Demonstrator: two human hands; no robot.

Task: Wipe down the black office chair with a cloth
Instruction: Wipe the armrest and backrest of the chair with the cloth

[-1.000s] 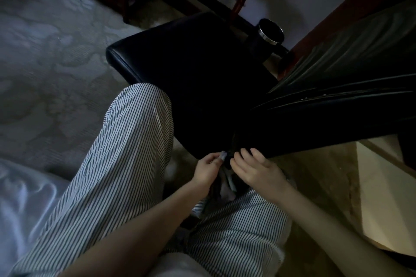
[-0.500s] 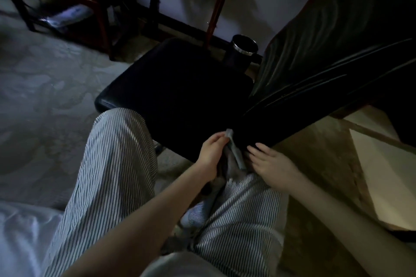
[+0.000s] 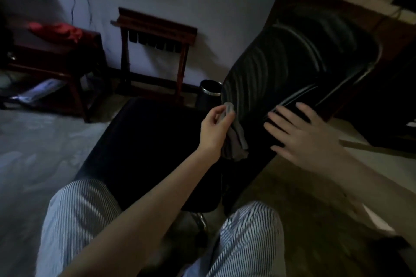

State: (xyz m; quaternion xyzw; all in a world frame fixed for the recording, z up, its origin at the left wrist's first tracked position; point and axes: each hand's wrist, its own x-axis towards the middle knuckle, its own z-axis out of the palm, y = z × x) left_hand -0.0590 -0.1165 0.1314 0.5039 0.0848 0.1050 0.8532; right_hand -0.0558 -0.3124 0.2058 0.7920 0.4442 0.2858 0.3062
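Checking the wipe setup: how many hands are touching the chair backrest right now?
1, as far as I can tell. The right hand lies flat on the backrest; the left hand only pinches the grey cloth at its edge.

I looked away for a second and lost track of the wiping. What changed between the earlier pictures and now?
The left hand, pinching the grey cloth, rose from the seat's rear edge to the lower backrest. The right hand let go of the cloth, opened and now lies flat against the backrest's side. The camera view tilted up. The chair seat and the small bin behind it stayed put.
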